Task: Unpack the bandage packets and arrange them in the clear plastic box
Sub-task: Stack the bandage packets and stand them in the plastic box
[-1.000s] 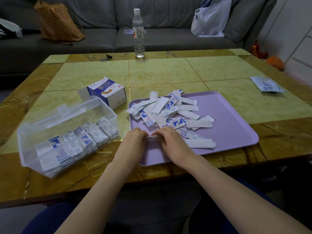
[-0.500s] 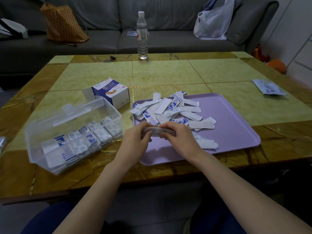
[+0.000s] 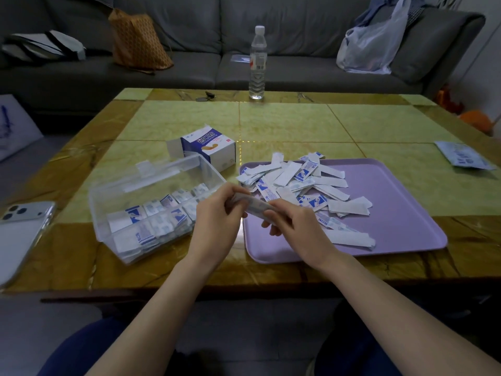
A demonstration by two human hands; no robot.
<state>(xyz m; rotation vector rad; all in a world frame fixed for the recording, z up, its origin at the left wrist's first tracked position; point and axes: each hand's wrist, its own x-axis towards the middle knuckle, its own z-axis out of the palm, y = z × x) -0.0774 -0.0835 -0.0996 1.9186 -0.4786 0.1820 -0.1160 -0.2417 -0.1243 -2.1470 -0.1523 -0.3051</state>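
Note:
A small stack of bandage packets is held between both hands above the tray's near left corner. My left hand pinches its left end; my right hand grips its right end. Several loose white-and-blue bandage packets lie heaped on the purple tray. The clear plastic box stands to the left of my hands, with rows of packets packed inside. A blue-and-white bandage carton lies open behind the box.
A phone lies at the table's left edge. A water bottle stands at the far edge, a small dark item near it. A printed sachet lies far right. A grey sofa with bags is behind.
Both hands have lifted the stack of packets off the tray and moved it left toward the clear box. The camera view shifted, bringing the phone into sight.

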